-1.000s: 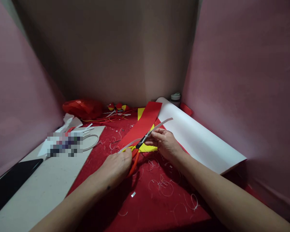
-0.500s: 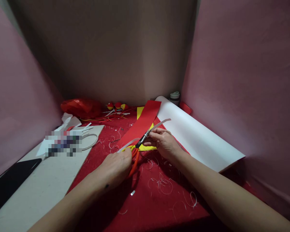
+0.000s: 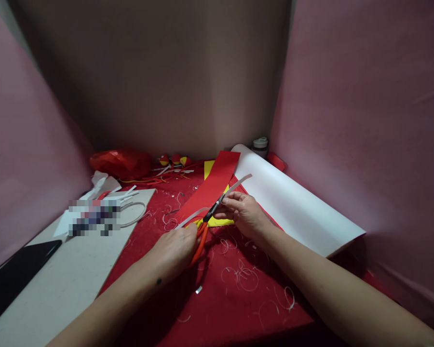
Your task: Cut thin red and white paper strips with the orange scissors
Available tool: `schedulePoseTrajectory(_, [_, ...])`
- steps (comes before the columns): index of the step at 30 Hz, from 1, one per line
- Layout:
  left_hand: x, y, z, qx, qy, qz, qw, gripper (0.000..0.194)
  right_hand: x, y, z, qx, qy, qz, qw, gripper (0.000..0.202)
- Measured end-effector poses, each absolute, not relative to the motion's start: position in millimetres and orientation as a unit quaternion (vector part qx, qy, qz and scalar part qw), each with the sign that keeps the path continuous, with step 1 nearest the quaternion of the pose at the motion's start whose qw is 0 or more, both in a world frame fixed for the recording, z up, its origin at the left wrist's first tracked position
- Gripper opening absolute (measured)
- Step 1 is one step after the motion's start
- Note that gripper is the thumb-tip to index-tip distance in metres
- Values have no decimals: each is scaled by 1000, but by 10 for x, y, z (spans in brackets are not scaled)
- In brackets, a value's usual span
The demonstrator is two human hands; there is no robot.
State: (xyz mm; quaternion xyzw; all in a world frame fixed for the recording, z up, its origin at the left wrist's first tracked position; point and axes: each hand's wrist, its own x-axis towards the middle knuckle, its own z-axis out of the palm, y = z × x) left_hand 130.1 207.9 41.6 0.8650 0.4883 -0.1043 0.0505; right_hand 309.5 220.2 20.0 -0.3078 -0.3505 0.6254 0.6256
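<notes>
My left hand point(image 3: 177, 245) is closed around the yellow and orange handles of the scissors point(image 3: 201, 241). Their dark blades point up and to the right, toward my right hand point(image 3: 248, 212). Pinched in the fingers of that hand is a thin pale strip point(image 3: 239, 183), its free end rising past the blade tips. Another pale length point(image 3: 191, 217) curves out beside the left hand; whether it joins the pinched one is hidden. Under the hands lie a red ribbed sheet point(image 3: 211, 185) and a yellow sheet point(image 3: 220, 222).
Curled thread-like offcuts point(image 3: 246, 278) litter the red cloth point(image 3: 217, 313). A large white roll point(image 3: 292, 197) lies to the right, with a lidded cup point(image 3: 260, 144) behind it. Leftward are a pale board point(image 3: 75, 274), a black flat object point(image 3: 25, 270) and a red bag point(image 3: 121, 163).
The strip's free end has swung slightly up and left and looks straighter. The scissors' handles have shifted a little; both hands stay nearly in place.
</notes>
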Motion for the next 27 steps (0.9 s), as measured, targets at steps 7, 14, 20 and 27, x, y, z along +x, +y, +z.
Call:
schedulePoseTrajectory(7, [1311,2074,420,867,484,-91,81,30,3140,2245,215,-311,-344,599,652,10])
schedulePoseTrajectory(14, [1300,2053,456,851,509,-111,64,27,3131,2250,194,-300,-353,609,644,13])
schedulePoseTrajectory(20, [1316,2048,481,858,497,-125,41,28,3122,2223,185,-296,-371,608,636,11])
schedulePoseTrajectory(27, [1265,2090,387,874,475,-101,34,30,3115,2221,182,-305,-364,606,638,8])
